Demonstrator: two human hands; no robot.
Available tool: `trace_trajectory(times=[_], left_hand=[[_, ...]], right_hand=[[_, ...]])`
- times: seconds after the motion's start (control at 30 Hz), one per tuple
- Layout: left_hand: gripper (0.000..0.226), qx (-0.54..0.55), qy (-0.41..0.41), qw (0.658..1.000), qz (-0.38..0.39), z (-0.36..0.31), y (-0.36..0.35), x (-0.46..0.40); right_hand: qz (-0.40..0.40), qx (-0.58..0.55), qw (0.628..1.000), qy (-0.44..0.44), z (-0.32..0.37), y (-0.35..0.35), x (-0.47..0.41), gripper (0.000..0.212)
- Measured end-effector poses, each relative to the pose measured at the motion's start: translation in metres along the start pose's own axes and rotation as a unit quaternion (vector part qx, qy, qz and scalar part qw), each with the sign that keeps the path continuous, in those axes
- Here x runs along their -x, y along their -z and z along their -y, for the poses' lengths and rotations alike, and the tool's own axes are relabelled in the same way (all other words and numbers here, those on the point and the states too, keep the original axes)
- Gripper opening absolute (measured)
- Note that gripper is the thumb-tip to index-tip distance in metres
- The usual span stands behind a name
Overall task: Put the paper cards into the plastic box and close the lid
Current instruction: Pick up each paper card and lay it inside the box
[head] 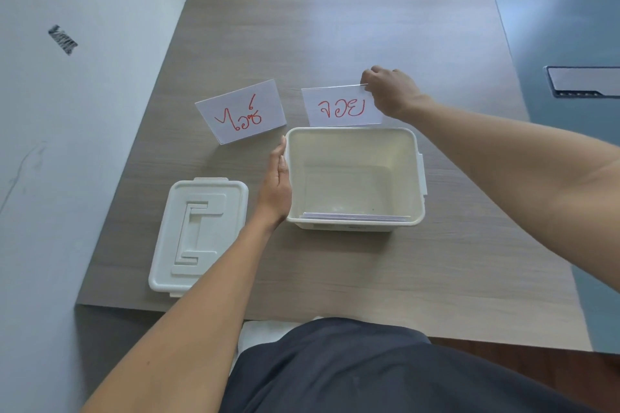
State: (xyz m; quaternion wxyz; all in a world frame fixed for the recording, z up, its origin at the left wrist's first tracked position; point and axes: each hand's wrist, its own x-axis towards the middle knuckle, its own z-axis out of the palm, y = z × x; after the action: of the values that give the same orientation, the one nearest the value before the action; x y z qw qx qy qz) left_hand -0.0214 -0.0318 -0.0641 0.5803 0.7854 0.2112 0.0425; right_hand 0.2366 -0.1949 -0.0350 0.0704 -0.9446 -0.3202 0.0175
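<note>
Head view: the open plastic box (355, 178) is steadied at its left wall by the left hand (276, 188), fingers held flat and together. A paper card (342, 107) (red writing) is pinched at its top right corner by the right hand (392, 92), just behind the far rim. 1 second card (241, 112) stands left of it. Cards (352, 217) lie against the near wall. The lid (198, 235) is set near the table (335, 27) front edge; open tabletop is seen beyond.
</note>
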Motion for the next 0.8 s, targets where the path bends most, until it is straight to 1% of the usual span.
trace_trajectory(times=[0.2, 0.47, 0.6, 0.8], left_hand=[[0.046, -0.005, -0.001, 1.000, -0.004, -0.001, 0.000, 0.003], [0.047, -0.005, -0.004, 1.000, -0.002, 0.000, 0.001, 0.003], [0.047, -0.013, -0.005, 1.000, -0.001, 0.001, 0.001, 0.003], [0.048, -0.007, -0.006, 1.000, -0.008, 0.002, 0.001, 0.000]], right_hand=[[-0.072, -0.030, 0.997, 0.011, 0.005, 0.044, 0.020, 0.027], [-0.187, -0.092, 0.978, 0.015, 0.024, 0.099, 0.074, 0.031], [-0.209, -0.119, 0.970, 0.027, 0.036, 0.098, 0.113, 0.027], [-0.200, -0.136, 0.970, 0.029, 0.051, 0.069, 0.163, 0.023]])
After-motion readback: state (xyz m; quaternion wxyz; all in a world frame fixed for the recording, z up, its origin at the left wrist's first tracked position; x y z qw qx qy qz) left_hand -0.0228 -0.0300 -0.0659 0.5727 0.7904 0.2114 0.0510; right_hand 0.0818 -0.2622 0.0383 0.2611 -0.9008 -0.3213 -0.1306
